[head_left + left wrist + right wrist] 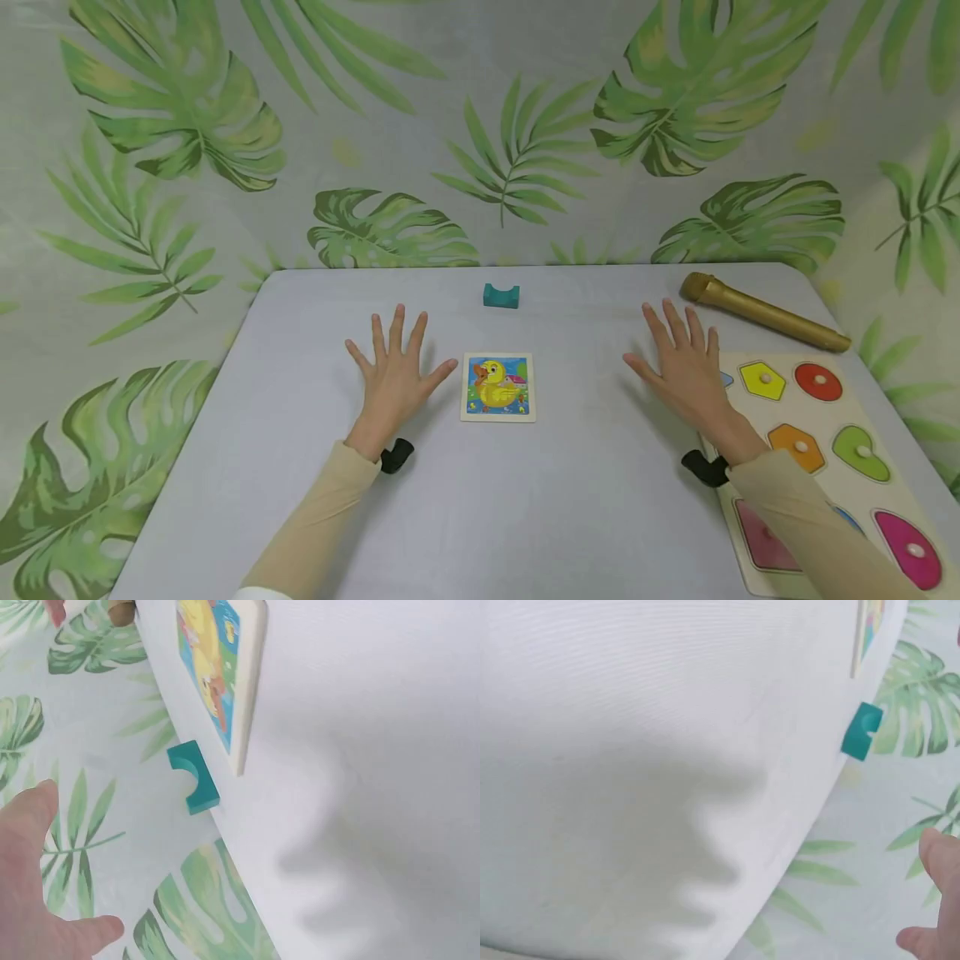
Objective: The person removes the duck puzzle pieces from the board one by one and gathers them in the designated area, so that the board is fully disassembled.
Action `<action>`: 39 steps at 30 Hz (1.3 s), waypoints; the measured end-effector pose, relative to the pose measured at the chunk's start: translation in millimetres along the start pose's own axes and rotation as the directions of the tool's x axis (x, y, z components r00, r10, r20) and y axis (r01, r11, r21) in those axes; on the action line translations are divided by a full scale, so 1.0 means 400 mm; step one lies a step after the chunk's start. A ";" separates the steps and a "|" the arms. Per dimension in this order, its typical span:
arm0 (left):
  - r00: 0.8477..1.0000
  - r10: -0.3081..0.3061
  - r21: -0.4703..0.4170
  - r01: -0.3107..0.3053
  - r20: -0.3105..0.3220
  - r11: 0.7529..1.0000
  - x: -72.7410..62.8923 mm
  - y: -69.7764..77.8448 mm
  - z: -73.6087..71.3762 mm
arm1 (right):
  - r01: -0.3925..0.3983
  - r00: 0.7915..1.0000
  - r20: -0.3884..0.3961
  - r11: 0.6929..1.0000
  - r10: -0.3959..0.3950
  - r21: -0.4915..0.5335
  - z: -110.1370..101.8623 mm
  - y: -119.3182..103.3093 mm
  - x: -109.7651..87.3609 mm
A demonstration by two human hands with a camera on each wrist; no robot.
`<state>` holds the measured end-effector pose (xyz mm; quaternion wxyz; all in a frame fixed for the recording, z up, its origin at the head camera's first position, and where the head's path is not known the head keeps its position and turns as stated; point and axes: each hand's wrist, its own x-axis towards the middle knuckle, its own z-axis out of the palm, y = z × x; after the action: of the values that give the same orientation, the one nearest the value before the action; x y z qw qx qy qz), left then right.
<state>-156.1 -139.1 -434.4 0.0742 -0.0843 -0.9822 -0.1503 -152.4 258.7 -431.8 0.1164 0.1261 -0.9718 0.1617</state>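
My left hand [392, 383] is held over the table with its fingers spread, and nothing is in it. Just to its right lies a small square duck puzzle [498, 387] in a pale frame, a yellow duck on blue. Behind the puzzle stands a teal block [501, 296] with a curved notch in its top; the left wrist view shows the block [193, 778] too. On the other side my right hand [686, 375], also spread and holding nothing, hovers near the left edge of a shape board [813, 492]. Each hand throws a shadow on the cloth.
At the back right a gold microphone [765, 312] lies slanted behind the shape board. Several coloured knobbed shapes sit in that board, partly covered by the right sleeve [817, 517]. A leaf-print cloth [525, 125] hangs behind the white table [585, 500].
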 end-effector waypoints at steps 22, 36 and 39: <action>0.928 0.327 -0.308 -0.263 0.179 0.914 -0.068 0.028 0.030 | 0.205 0.937 0.139 0.825 -0.321 0.527 0.136 -0.233 0.126; 0.856 0.441 -0.295 -0.363 0.268 0.884 -0.088 0.038 0.065 | 0.100 0.888 0.333 0.840 -0.318 0.534 0.229 -0.341 0.178; 0.853 0.449 -0.296 -0.370 0.267 0.880 -0.091 0.038 0.067 | 0.100 0.889 0.342 0.858 -0.304 0.504 0.238 -0.350 0.185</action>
<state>-121.1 -121.8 -461.6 -0.0701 -0.3248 -0.9149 -0.2293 -200.1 82.6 -459.9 -0.1076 0.2852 -0.8857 0.3503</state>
